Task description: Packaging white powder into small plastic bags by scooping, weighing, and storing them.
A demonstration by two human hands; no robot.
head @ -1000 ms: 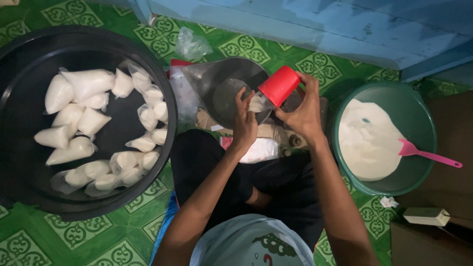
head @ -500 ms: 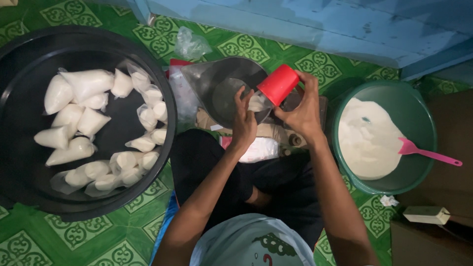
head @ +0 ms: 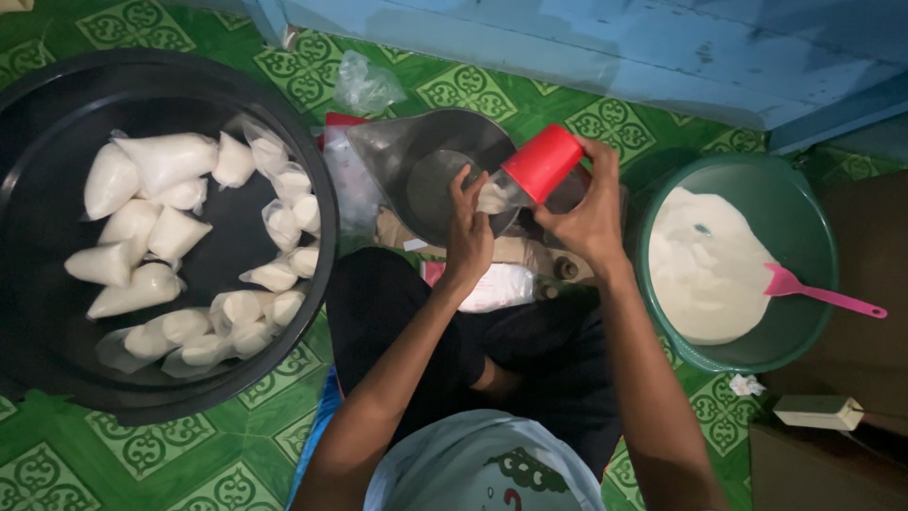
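Hands meet over a grey metal scale pan [head: 416, 156] in front of the seated person's lap. The right hand [head: 588, 220] reaches forward from a bent elbow, fingers and thumb wrapped around a red cup [head: 543, 163], gripping it firmly. The cup lies tipped well off upright, its long axis running diagonally, the closed red base pointing up and away to the right, its mouth aimed down and left toward the left hand. The left hand [head: 468, 235] sits just beside the right, wrist straight, fingers curled up and pinching open a small clear plastic bag [head: 494, 197] with white powder inside, directly under the cup's mouth. Beyond the right hand's outer side stands a green basin [head: 813, 246] of white powder with a pink scoop [head: 815, 291] in it. Out past the left forearm, a big black tub [head: 312, 218] holds many filled, tied bags [head: 170, 237].
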